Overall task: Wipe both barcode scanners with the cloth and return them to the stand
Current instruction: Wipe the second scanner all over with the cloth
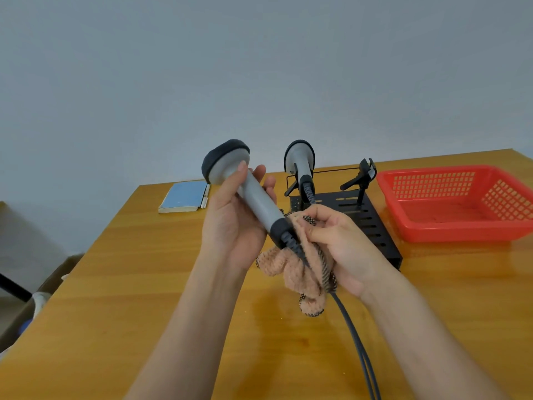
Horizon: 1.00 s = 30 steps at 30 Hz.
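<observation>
My left hand (233, 223) holds a grey barcode scanner (253, 197) by its handle, above the table, its dark head tilted up to the left. My right hand (343, 243) grips a pink cloth (300, 269) bunched around the scanner's dark lower end, where the cable (354, 339) leaves. A second grey scanner (300, 160) stands upright in the left cradle of the black stand (372, 226). The stand's right cradle (363, 174) holds nothing.
A red plastic basket (458, 203) sits on the wooden table (144, 284) right of the stand. A blue notebook (184, 197) lies at the table's far left edge. Two dark cables run toward me. Boxes stand on the floor to the left.
</observation>
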Available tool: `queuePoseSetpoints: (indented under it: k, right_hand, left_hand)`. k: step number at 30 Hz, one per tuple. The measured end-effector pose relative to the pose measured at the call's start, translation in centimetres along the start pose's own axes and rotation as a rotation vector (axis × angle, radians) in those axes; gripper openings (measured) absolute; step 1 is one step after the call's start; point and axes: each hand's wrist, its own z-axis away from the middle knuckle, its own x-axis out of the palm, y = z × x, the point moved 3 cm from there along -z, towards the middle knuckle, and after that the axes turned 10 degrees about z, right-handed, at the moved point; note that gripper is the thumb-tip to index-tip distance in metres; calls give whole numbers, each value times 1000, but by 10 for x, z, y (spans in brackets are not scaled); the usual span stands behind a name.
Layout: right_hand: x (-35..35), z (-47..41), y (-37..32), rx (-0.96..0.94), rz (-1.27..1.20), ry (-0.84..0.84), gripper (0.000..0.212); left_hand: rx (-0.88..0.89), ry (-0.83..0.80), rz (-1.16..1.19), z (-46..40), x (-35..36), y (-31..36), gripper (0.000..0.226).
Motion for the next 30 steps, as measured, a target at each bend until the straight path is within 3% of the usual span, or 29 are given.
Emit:
queuePoseSetpoints:
  k: [3, 6, 9, 12, 22, 24, 26, 30]
  right_hand:
    - [-4, -1, 3, 37, -44, 64, 5]
    - [-10, 0, -6, -95, -64, 79, 6]
    - [-8, 4, -19, -242, 173, 29, 13]
    - [4, 5, -16, -259, 351, -17, 9]
    - [0, -5, -3, -195, 162, 166, 7]
    - [-2, -7, -1, -159, 100, 216, 6]
    - [-7, -6, -3, -149, 25, 295, 18]
    - [-13, 1, -15, -289, 75, 390, 20]
  left_hand:
    - [-19, -23, -25, 1, 0, -2, 44]
    - [4, 0, -74, -1, -1, -2, 39]
    - [34, 25, -144, -5, -4, -3, 30]
    - [42, 33, -180, -6, -4, -6, 39]
    - [2, -74, -146, -4, -8, -4, 28]
    - [5, -103, -142, -3, -7, -7, 36]
    - [13, -122, -148, -2, -6, -8, 45]
    - [34, -129, -164, -4, -6, -10, 59]
